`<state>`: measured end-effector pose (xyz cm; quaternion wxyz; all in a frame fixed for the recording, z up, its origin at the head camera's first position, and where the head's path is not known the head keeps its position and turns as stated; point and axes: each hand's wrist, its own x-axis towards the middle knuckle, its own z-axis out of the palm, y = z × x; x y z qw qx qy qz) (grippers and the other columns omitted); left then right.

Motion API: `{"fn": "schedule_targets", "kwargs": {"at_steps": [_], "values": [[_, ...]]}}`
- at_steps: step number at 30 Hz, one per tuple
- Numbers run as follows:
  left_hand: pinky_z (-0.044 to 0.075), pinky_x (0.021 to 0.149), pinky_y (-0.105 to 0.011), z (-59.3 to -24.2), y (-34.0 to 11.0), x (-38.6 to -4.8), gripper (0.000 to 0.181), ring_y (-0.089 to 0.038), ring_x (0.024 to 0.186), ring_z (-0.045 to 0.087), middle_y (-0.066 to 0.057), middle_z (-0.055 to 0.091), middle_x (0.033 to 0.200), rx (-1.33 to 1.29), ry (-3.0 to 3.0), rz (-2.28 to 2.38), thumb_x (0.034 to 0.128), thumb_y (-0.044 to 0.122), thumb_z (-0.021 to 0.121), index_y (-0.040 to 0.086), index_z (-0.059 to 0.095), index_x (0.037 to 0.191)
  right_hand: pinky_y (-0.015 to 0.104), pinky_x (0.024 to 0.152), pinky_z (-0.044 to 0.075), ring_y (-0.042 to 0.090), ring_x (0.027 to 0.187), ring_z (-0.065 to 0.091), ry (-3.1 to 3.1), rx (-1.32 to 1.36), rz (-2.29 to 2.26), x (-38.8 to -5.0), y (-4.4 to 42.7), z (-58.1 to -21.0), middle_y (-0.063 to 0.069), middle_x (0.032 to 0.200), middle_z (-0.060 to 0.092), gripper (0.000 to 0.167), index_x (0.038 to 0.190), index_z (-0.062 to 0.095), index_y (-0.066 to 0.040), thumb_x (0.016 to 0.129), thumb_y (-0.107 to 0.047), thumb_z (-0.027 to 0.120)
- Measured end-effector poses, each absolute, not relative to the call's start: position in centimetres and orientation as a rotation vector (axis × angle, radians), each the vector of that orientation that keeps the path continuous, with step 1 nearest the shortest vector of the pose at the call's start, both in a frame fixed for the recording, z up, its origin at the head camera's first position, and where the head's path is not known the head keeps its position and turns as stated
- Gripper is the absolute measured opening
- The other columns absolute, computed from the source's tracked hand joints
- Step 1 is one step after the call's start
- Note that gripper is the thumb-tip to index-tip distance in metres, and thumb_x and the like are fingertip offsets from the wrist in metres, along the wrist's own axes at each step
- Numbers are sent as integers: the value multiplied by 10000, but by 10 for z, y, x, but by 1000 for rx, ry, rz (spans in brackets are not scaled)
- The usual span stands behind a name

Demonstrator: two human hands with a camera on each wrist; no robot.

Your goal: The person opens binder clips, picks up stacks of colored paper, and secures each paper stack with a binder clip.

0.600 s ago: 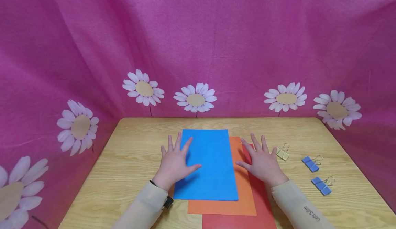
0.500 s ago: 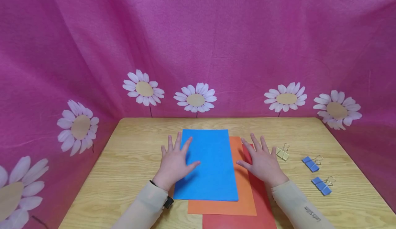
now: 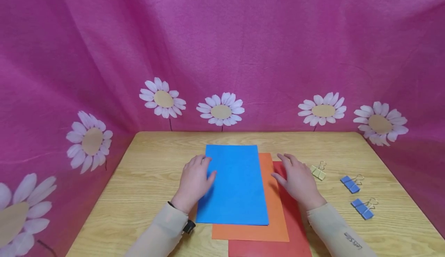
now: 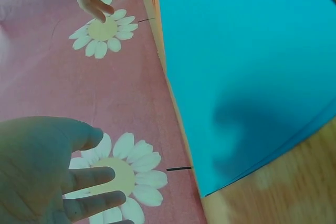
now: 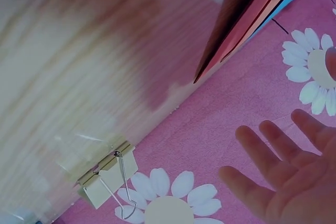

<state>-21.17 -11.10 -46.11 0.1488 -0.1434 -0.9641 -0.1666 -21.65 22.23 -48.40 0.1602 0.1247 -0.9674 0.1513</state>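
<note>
Soft, even light spreads over the table (image 3: 156, 160) from above, leaving the pink curtain (image 3: 222, 37) duskier towards its sides, and blurry-edged shadows lie by the left hand (image 3: 194, 180) on the blue paper (image 3: 233, 183) and by the right hand (image 3: 299, 180) across the orange paper (image 3: 250, 232) and red paper (image 3: 269, 248). The head view is mostly crisp, though the flower (image 3: 15, 218) at the far left looks stretched. Left wrist's colours run cool and hazy; right wrist's is dimmer, the tabletop smeared, glossy with pink reflection near the yellow clip (image 5: 107, 174).

Left hand (image 3: 193, 180) and right hand (image 3: 299, 180) hover apart, fingers (image 4: 92, 178) relaxed.
</note>
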Motion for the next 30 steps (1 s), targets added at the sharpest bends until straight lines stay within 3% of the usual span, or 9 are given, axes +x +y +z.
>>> {"fn": "schedule_targets", "kwargs": {"at_steps": [17, 30], "values": [[503, 1035, -569, -460, -119, -210, 506, -374, 1326, 552, -190, 591, 1410, -392, -2826, -480, 939, 368, 758, 55, 654, 1323, 639, 971, 508, 456, 1119, 642, -2749, 289, 466, -217, 223, -484, 243, 1355, 575, 692, 1474, 509, -57, 919, -374, 775], [479, 1048, -618, -469, -124, -200, 613, -443, 1365, 495, -209, 516, 1482, -558, -2999, -394, 889, 422, 795, 66, 635, 1361, 640, 935, 527, 459, 1082, 654, -2725, 263, 467, -218, 223, -483, 270, 1338, 571, 715, 1475, 502, -28, 911, -360, 788]]}}
